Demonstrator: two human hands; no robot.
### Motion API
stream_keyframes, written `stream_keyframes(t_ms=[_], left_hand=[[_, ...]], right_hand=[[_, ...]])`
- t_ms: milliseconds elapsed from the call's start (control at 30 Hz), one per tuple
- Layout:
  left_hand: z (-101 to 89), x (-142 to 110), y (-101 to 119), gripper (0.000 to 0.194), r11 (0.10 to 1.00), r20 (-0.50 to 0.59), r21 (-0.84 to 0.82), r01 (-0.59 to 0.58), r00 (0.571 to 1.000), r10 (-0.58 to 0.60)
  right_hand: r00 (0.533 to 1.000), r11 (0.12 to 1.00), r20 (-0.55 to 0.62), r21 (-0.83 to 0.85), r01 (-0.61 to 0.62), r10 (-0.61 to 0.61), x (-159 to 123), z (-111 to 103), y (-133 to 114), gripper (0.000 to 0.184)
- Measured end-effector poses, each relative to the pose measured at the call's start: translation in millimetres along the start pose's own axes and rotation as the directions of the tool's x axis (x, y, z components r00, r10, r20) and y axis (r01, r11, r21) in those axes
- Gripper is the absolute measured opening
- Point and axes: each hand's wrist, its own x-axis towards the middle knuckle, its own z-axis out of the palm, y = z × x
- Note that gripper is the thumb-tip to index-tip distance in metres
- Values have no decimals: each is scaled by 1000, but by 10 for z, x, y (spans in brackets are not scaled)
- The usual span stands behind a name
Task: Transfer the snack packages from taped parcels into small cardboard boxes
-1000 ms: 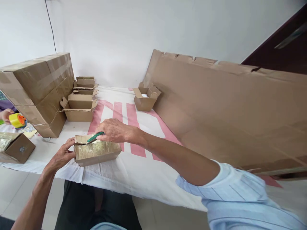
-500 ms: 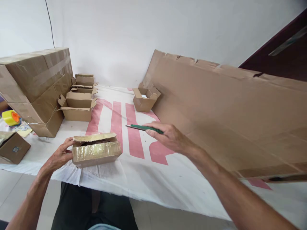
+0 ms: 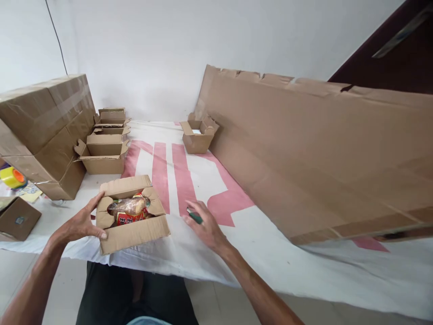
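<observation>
Before me on the table lies a small cardboard box (image 3: pixel 135 239), its two long flaps folded outward. Clear-wrapped food packets (image 3: pixel 130 210) with red printing show between its end flaps. At the box's left end, my left hand (image 3: pixel 79 223) grips it, thumb by the near flap and fingers by the far one. To the right of the box, apart from it, my right hand (image 3: pixel 206 225) is closed round a green utility knife (image 3: pixel 194 215). Most of the knife is hidden by the hand, and its blade cannot be made out.
Stacked taped cartons (image 3: pixel 43 131) stand at the left, beside several open boxes (image 3: pixel 104 164). An open box (image 3: pixel 197 143) sits by a large cardboard sheet (image 3: pixel 304 158) leaning at the right. A yellow tape roll (image 3: pixel 11 177) and another box (image 3: pixel 20 220) are far left.
The box's long flaps have swung from nearly closed to spread outward, showing the packets. My right hand with the knife has moved down and left, and the blade has gone from view.
</observation>
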Motion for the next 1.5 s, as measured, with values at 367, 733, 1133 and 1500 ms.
stream_keyframes(t_ms=[367, 733, 1133, 1500], left_hand=[[-217, 41, 24, 136, 999, 69, 20, 25, 997, -26], [399, 248, 251, 85, 887, -323, 460, 47, 939, 117], [-142, -210, -142, 49, 913, -394, 407, -39, 894, 214], [537, -247, -110, 137, 990, -275, -95, -103, 959, 74]], right_hand=[[995, 995, 71, 77, 60, -66, 52, 800, -916, 82], [1000, 986, 2, -167, 22, -22, 294, 686, -1066, 47], [944, 976, -263, 41, 215, -197, 200, 755, -500, 36], [860, 762, 234, -398, 511, -454, 548, 432, -994, 25]])
